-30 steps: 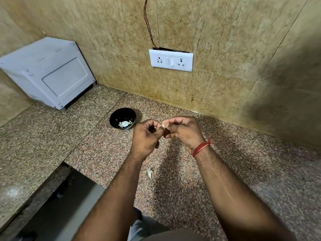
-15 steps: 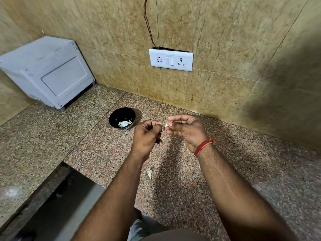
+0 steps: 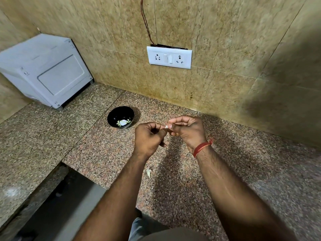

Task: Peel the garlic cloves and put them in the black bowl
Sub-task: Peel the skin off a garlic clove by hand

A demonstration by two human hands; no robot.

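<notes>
Above the granite counter my left hand [image 3: 149, 138] and my right hand [image 3: 186, 130] meet fingertip to fingertip, both with curled fingers. Between them they pinch a small white garlic clove [image 3: 166, 126], of which only a sliver shows. The black bowl [image 3: 112, 117] stands on the counter to the left of my hands, a short way off, with a few pale peeled pieces [image 3: 123, 122] at its bottom. A scrap of garlic skin [image 3: 148, 173] lies on the counter below my left wrist.
A white boxy appliance [image 3: 45, 72] stands at the back left corner. A white socket plate [image 3: 169, 57] with a red wire sits on the tiled wall. The counter edge drops into a dark gap [image 3: 57, 197] at the lower left.
My hands have drifted slightly apart and to the right, still pinching the clove between them. The view has shifted a little.
</notes>
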